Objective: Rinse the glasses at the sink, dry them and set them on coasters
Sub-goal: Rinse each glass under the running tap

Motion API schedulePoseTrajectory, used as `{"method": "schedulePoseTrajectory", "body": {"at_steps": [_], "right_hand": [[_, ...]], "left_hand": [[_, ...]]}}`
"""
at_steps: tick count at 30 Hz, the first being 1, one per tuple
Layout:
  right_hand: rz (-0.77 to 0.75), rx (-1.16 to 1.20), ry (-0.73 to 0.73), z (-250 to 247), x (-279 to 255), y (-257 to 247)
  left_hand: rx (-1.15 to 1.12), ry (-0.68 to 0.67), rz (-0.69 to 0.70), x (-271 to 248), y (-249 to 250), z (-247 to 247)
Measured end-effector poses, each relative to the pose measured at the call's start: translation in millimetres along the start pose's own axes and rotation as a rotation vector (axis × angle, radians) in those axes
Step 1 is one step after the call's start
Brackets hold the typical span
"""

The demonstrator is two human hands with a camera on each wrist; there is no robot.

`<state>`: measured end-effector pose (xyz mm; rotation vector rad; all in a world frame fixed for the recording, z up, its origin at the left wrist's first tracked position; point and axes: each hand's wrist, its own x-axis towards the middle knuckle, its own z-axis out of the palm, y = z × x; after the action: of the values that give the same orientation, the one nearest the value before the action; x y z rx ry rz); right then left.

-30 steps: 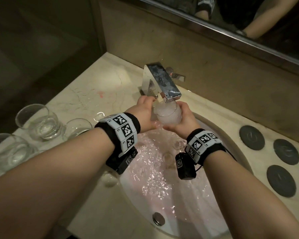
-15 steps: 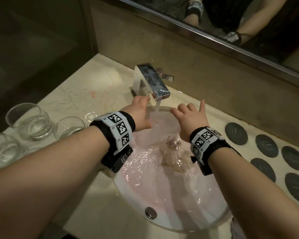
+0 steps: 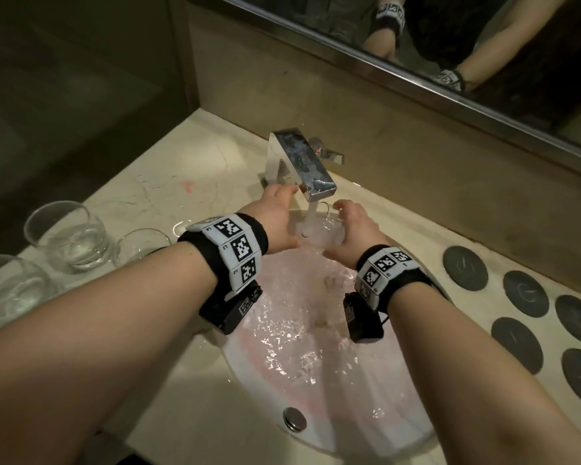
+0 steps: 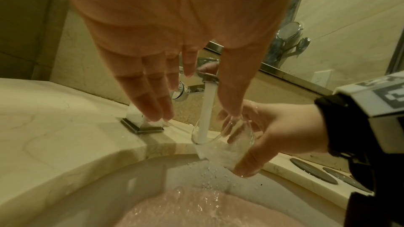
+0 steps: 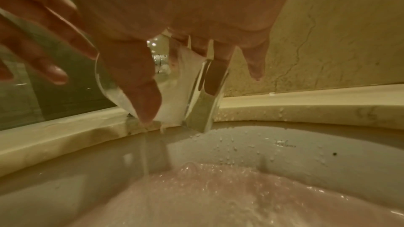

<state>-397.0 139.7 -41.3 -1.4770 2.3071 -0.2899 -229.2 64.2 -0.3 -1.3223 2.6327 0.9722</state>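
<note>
A clear tumbler (image 3: 326, 231) is tilted under the running stream (image 4: 207, 110) of the chrome tap (image 3: 302, 162). My right hand (image 3: 341, 229) grips it, thumb below and fingers over the far side; the right wrist view shows the glass (image 5: 174, 92) frothing with water between thumb and fingers. My left hand (image 3: 282, 216) hovers just left of the stream with straight fingers (image 4: 153, 103) and holds nothing. Three more glasses (image 3: 67, 236) (image 3: 141, 245) (image 3: 10, 290) stand on the counter at left. Several dark round coasters (image 3: 465, 268) lie on the counter at right.
The white basin (image 3: 249, 391) holds rippling water, with a chrome drain knob (image 3: 295, 418) at its front. A marble counter (image 3: 155, 182) surrounds it. A wall and mirror (image 3: 450, 45) close off the back.
One second ago both hands held the glass under the tap. Half a second ago they were apart and open over the basin. Now the right hand holds the glass in the stream.
</note>
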Motion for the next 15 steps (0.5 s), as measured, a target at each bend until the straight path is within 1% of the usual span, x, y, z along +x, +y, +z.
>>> {"method": "schedulePoseTrajectory", "body": {"at_steps": [3, 6, 8, 12, 15], "right_hand": [[0.026, 0.033, -0.004, 4.8, 4.4, -2.8], [0.071, 0.126, -0.015, 10.5, 6.9, -2.6], [0.071, 0.146, -0.01, 11.2, 7.4, -1.2], [0.014, 0.079, 0.003, 3.3, 3.8, 0.5], [-0.037, -0.028, -0.002, -4.1, -2.5, 2.1]], "left_hand": [[-0.001, 0.004, -0.008, -0.9, -1.9, -1.8], [0.007, 0.003, -0.018, -1.4, -4.3, -1.8], [0.028, -0.002, -0.021, -1.8, -4.9, -1.5], [0.049, -0.002, -0.021, -4.0, -4.8, -0.9], [0.057, -0.003, -0.026, -6.1, -3.6, -0.7]]}}
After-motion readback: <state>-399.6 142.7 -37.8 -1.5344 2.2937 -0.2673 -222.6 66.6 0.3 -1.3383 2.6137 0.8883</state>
